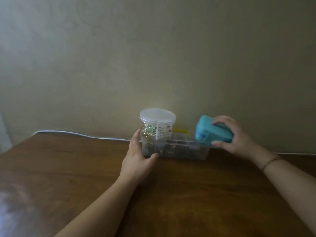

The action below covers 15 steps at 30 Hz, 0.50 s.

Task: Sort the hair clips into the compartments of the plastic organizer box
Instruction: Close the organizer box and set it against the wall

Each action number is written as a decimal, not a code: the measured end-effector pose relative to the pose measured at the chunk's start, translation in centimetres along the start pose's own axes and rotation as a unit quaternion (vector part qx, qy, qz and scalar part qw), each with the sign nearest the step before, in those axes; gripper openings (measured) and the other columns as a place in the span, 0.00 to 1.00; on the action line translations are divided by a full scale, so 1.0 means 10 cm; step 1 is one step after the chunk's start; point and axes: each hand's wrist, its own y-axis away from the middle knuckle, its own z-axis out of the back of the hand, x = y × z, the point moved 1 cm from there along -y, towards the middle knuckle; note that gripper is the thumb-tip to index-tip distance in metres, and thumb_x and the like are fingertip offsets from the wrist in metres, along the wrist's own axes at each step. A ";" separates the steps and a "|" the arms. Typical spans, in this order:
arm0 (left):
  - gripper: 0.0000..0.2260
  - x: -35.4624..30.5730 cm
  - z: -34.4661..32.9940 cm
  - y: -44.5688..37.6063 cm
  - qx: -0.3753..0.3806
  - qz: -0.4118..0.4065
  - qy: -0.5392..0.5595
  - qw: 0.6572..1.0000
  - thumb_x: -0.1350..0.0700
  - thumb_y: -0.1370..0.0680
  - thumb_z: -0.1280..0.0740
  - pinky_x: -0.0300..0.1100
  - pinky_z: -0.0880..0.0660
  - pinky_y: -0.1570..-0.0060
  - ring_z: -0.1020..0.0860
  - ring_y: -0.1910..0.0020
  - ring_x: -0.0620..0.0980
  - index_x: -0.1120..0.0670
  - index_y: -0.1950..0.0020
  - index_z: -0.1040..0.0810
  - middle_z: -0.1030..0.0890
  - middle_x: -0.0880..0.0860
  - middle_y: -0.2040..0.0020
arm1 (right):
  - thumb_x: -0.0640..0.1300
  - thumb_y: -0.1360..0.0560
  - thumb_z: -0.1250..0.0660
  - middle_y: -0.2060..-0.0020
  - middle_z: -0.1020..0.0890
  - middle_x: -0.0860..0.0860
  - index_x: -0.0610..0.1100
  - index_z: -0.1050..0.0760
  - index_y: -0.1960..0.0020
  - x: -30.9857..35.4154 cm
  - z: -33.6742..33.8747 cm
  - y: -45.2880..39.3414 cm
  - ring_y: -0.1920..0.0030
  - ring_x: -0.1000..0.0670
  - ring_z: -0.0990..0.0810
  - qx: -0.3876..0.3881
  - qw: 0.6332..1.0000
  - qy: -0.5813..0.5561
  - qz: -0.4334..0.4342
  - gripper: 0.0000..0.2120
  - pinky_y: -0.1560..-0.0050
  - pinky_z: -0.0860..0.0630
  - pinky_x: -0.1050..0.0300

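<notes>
A clear plastic organizer box [186, 152] with several compartments lies on the wooden table near the wall; small dark items show dimly through its walls. On its left end stands a round clear jar [158, 124] with a lid, holding gold and green hair accessories. My left hand [139, 154] wraps around the left end of the organizer box, thumb along its front, fingertips near the jar. My right hand [234, 135] grips a teal case [212, 131] and holds it tilted above the box's right end.
The brown wooden table [171, 194] runs up to a beige wall. A white cable [77, 134] lies along the table's back edge. Something yellow [182, 130] shows behind the organizer box.
</notes>
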 end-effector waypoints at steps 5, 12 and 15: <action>0.42 0.04 -0.01 -0.02 0.003 -0.003 0.010 1.000 0.46 0.25 0.29 0.52 0.32 0.32 0.35 0.26 0.49 0.39 0.21 0.55 0.46 0.44 0.19 | 0.44 0.27 0.27 0.27 0.38 0.58 0.63 0.35 0.33 0.06 -0.40 -0.16 0.28 0.52 0.39 0.040 0.998 -0.030 -0.046 0.29 0.30 0.33 0.42; 0.43 0.00 -0.08 -0.20 -0.018 0.056 0.080 0.995 0.38 0.26 0.30 0.57 0.32 0.30 0.34 0.25 0.52 0.45 0.19 0.51 0.37 0.49 0.21 | 0.62 0.28 0.38 0.22 0.48 0.53 0.61 0.60 0.23 0.15 -0.92 0.19 0.24 0.47 0.46 -0.084 0.960 -0.158 -0.216 0.42 0.28 0.41 0.39; 0.39 -0.03 -0.14 -0.25 -0.034 0.052 0.058 0.996 0.41 0.25 0.30 0.55 0.30 0.32 0.31 0.27 0.53 0.45 0.20 0.47 0.33 0.49 0.23 | 0.63 0.27 0.40 0.24 0.44 0.51 0.57 0.57 0.23 0.15 -0.97 0.07 0.26 0.46 0.41 -0.108 0.955 -0.151 -0.232 0.40 0.31 0.36 0.40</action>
